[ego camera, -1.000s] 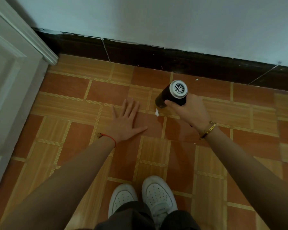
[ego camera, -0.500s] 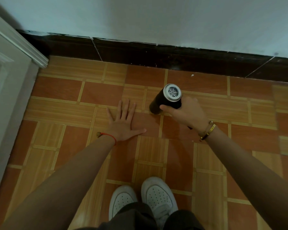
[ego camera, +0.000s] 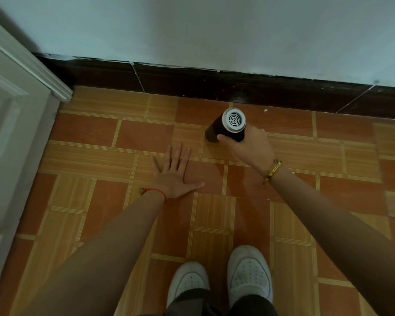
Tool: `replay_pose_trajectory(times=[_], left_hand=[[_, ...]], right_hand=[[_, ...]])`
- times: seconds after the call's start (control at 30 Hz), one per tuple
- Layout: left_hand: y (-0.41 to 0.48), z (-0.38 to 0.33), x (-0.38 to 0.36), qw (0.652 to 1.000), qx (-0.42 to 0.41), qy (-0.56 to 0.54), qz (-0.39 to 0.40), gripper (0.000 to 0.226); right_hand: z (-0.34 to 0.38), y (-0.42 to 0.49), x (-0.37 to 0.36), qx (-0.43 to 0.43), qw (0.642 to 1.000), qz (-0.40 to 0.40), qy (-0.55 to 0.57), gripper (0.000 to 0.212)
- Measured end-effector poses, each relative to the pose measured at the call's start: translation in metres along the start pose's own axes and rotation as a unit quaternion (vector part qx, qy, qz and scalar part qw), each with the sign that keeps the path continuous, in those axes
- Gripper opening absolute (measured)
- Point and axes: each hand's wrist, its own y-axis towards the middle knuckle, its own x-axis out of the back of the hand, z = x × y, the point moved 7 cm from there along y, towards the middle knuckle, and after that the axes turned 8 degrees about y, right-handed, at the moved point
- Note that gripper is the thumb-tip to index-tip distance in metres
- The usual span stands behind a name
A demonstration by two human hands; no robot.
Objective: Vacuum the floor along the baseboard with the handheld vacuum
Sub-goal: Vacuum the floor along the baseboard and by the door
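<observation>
Head view. R hand (ego camera: 249, 148) wrapped around black handheld vacuum (ego camera: 226, 127), nozzle end down on tiled floor (ego camera: 89, 153), silver vent cap up, near dark baseboard (ego camera: 192, 82). L hand (ego camera: 175, 174) empty, flat on floor, fingers spread, palm down. Both arms extended fwd. White door frame (ego camera: 21, 87) at left; pale wall (ego camera: 214, 30) above baseboard; white shoes (ego camera: 249, 274) at bottom.

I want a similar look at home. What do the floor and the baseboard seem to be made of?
The floor looks like glazed ceramic tile printed with wood grain: orange and tan blocks, a soft sheen, thin striped lines between them. The baseboard looks like dark glossy tile too, with pale joints between pieces and chipped paint on top, though painted wood is possible.
</observation>
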Motion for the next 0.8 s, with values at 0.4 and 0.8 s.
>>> replay_pose_trajectory(times=[0.4,0.8], left_hand=[[0.0,-0.005,0.016,0.988,0.003,-0.011,-0.155,0.104],[0.02,-0.008,0.022,0.983,0.003,-0.039,-0.182,0.105]], right_hand=[[0.034,0.059,-0.022,0.02,0.999,-0.043,0.024,0.064],[0.04,0.087,-0.029,0.007,0.996,-0.085,0.012,0.069]])
